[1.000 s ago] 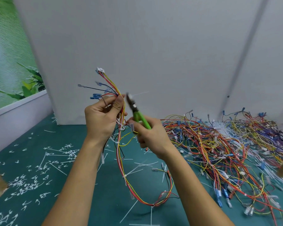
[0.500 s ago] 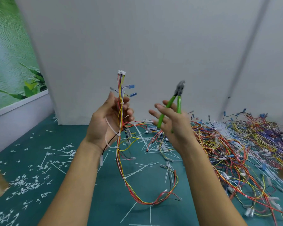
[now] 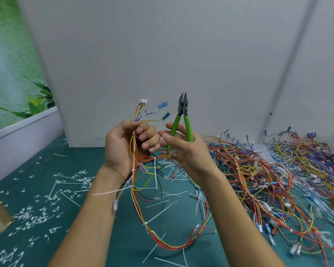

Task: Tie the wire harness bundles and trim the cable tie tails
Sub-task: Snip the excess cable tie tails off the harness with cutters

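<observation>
right hand [image 3: 187,153]: cutters [image 3: 182,107] off harness [image 3: 135,170], tips up | left hand [image 3: 120,149]: palm turned to camera

Bare forearms [image 3: 89,218], left hand [image 3: 121,151], right hand [image 3: 191,155]

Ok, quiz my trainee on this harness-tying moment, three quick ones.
1. True or false: the green cutters in the right hand point down at the table.
2. The left hand grips: A) the wire harness B) a roll of tape C) nothing.
3. Fill in: a long untrimmed tie tail sticks out of the harness toward the person's ____ side.
Key: 1 false, they point up; 2 A; 3 left.
</observation>
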